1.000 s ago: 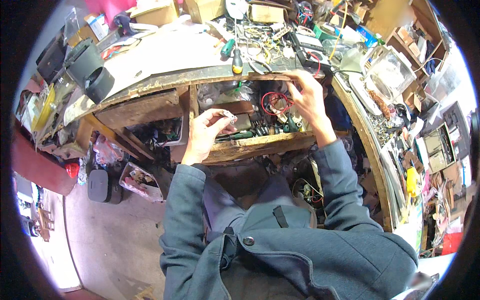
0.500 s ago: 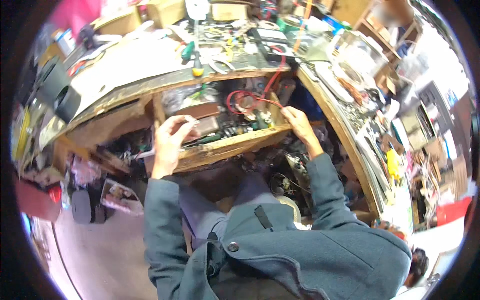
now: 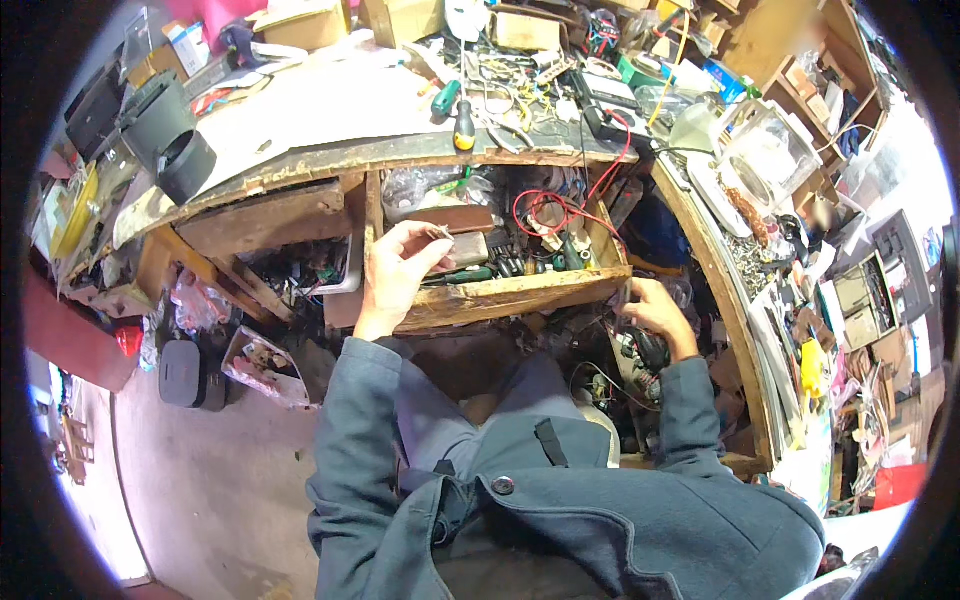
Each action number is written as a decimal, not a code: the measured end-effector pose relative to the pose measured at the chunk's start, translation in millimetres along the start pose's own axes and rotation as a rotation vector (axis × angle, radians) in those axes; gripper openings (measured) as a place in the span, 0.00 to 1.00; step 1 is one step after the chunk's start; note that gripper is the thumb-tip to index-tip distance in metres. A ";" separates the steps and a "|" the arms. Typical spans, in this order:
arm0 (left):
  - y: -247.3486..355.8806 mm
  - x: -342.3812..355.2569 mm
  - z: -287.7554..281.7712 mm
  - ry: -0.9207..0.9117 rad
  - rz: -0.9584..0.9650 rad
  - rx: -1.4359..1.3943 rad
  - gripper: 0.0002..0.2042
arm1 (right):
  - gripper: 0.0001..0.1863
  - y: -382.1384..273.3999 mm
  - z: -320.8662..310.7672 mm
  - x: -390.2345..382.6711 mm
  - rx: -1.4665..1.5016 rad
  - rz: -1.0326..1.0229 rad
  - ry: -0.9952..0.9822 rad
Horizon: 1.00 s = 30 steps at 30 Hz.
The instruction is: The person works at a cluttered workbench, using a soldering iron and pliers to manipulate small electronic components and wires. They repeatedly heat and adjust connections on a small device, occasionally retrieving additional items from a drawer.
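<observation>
My left hand is raised over the left part of a pulled-out wooden drawer, its thumb and fingertips pinched on a small, pale thing too small to name. Just off the right end of the drawer's front is my right hand, with bent fingers. What they hold, if anything, I cannot make out. Inside the drawer lie a brown block, a clear plastic bag and several dark-handled tools. A looped red cable crosses the drawer's right part and runs up to a black meter-like device on the bench.
On the bench top lie a yellow-and-black screwdriver, pliers and a green-handled tool. Grey cylindrical containers stand at the left. A cluttered side bench runs along the right; below left sits a scrap-filled box.
My right hand has let go of the red cable and dropped down beside the drawer's right end. My left hand keeps its pinch. The view has shifted, so the bench sits further right.
</observation>
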<state>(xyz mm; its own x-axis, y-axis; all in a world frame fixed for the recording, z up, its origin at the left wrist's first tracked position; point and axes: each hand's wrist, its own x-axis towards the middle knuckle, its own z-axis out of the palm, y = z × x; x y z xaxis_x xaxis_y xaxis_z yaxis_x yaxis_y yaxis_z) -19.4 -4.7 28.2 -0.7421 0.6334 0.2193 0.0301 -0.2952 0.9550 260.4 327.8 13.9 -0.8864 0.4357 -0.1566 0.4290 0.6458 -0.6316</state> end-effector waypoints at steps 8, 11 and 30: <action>-0.8 -0.8 -0.2 0.024 -0.009 0.046 0.06 | 0.18 -67.9 -4.0 2.9 1.046 -0.382 -0.013; 0.3 -1.1 0.4 0.029 0.003 0.060 0.06 | 0.18 -109.1 21.0 34.0 1.285 -0.507 -0.094; 0.2 1.2 0.2 0.034 -0.018 0.093 0.09 | 0.09 -178.2 77.4 104.2 1.282 -0.411 0.079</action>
<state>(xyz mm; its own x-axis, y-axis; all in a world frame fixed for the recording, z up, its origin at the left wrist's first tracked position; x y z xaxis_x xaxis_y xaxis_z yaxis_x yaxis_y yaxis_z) -20.2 -3.9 28.7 -0.7654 0.6128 0.1967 0.0776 -0.2154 0.9734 78.2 209.6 51.4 -0.8797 0.4163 0.2300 -0.3647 -0.2801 -0.8880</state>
